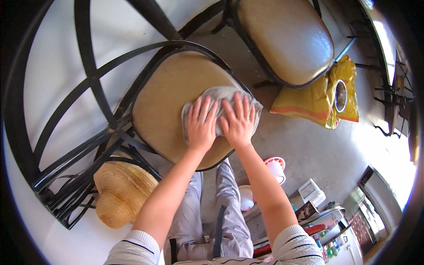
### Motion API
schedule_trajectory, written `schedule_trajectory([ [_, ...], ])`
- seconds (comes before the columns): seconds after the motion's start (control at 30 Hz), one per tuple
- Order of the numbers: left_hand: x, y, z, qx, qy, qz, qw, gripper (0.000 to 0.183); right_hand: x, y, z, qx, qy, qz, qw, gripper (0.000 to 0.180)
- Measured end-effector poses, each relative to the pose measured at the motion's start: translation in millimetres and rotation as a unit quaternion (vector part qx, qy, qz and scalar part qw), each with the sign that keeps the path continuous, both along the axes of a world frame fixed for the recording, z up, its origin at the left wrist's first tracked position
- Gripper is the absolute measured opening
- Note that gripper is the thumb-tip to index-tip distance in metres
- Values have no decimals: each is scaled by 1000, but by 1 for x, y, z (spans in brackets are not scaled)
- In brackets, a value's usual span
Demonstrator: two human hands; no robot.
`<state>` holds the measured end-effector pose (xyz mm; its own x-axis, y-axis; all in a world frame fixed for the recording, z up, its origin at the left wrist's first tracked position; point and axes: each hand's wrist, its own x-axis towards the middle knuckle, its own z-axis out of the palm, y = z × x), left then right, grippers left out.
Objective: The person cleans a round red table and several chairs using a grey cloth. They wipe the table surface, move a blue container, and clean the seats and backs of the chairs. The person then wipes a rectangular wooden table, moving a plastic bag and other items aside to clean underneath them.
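Observation:
A grey cloth lies folded on the tan padded seat of a black-framed chair, near the seat's edge. My left hand presses flat on the cloth's left part, fingers spread. Beside it, my right hand rests palm down on the right part, a ring on one finger. Neither hand curls around the fabric. Part of the cloth hangs past the seat's right rim. The chair's curved black backrest rises at the left.
A second padded chair stands at the upper right. By it lies a yellow sack with a round metal bowl. A straw hat hangs by the backrest at lower left. White-and-red containers and a white box sit on the concrete floor.

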<state>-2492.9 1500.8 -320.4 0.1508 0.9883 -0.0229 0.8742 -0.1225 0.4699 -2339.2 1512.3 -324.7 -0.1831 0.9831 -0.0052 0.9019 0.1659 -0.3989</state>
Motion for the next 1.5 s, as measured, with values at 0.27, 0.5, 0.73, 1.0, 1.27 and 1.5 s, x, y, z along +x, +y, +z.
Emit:
schedule_trajectory([
  [0.27, 31, 33, 4, 3, -32, -175, 984, 42, 6, -43, -21, 28, 122, -231, 965, 52],
  [0.5, -66, -123, 9, -68, 9, -272, 960, 49, -72, -219, -24, -94, 111, -167, 975, 57],
  [0.73, -127, -77, 13, -56, 130, -73, 987, 55, -94, -65, 0, -71, 55, 68, 994, 54],
  [1.0, -53, 41, 7, 20, 63, -36, 997, 56, -66, 22, 2, -18, 9, -91, 996, 57],
  [1.27, -47, -85, 23, -83, 11, -172, 981, 54, -35, -122, 13, -82, 46, -93, 991, 42],
  [1.5, -24, -37, 60, -215, -26, -152, 964, 35, -10, -85, 48, -151, 191, -136, 960, 38],
])
